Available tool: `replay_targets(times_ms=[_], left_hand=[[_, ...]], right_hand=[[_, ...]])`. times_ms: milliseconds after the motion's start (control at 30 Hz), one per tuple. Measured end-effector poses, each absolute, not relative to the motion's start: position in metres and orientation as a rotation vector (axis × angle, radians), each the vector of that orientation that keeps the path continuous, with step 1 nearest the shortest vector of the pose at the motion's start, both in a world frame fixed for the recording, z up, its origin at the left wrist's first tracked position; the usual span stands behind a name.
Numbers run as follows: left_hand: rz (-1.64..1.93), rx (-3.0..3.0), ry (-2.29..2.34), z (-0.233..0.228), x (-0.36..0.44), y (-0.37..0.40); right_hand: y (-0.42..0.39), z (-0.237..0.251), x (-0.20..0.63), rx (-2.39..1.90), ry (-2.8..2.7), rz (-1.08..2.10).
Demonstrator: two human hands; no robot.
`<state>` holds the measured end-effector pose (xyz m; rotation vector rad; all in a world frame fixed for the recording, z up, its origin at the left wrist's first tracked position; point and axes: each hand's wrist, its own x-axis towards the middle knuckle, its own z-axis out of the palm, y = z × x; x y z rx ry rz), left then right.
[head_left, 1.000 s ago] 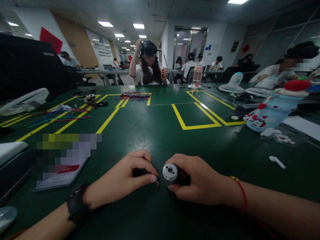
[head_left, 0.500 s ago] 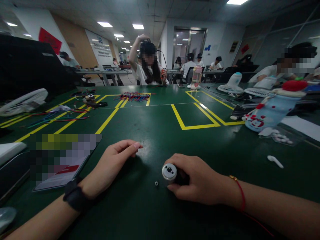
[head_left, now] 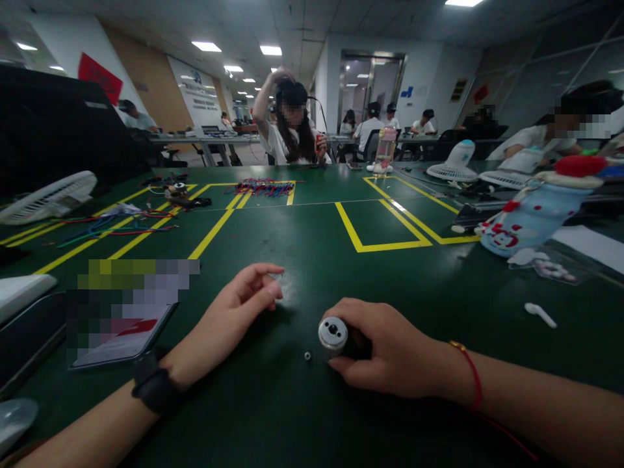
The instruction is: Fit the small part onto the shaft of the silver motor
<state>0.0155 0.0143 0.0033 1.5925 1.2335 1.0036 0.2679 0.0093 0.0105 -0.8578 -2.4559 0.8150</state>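
Note:
My right hand (head_left: 390, 354) grips a small cylindrical motor (head_left: 333, 334) lying on the green table (head_left: 312, 240), its silver round end facing left. A tiny metal ring (head_left: 307, 355) lies on the mat just left of the motor, touching neither hand. My left hand (head_left: 234, 312) rests further left and back, fingertips pinched together near a small clear piece (head_left: 274, 277); whether it holds that piece is too small to tell. A black watch is on my left wrist and a red string on my right.
A phone (head_left: 121, 331) lies at near left beside a white device. A white earbud (head_left: 540, 315) and a blue plush toy (head_left: 529, 218) are at right. Yellow tape lines, coloured wires (head_left: 263, 188), fans and seated people fill the far side.
My left hand left the spot beside the motor and moved back and left, leaving the tiny ring on the mat. My right hand kept the motor in place.

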Motion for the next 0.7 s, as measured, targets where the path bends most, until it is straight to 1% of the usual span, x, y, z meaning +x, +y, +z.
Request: replay_targets(times_ms=[100,167,200,267,400,467,700], left_hand=[[0.618,2.032,1.112,0.01,0.021,0.006],[0.484,2.216,1.034,0.013,0.025,0.003],[0.478,2.242,1.019,0.014,0.026,0.002],[0.568,2.188,1.043,0.016,0.029,0.002],[0.927,2.031,1.147,0.023,0.038,-0.002],[1.018,2.024,1.151,0.028,0.045,-0.007],[0.927,2.127,1.192,0.031,0.059,-0.018]], right_hand=[[0.009,0.01,0.268,-0.869,-2.459,0.81],[0.009,0.01,0.267,-0.872,-2.458,0.81],[0.009,0.01,0.267,-0.871,-2.456,0.81],[0.009,0.01,0.267,-0.87,-2.451,0.806],[0.009,0.01,0.265,-0.864,-2.473,0.778],[0.009,0.01,0.264,-0.857,-2.481,0.756],[0.009,0.008,0.264,-0.857,-2.516,0.691]])
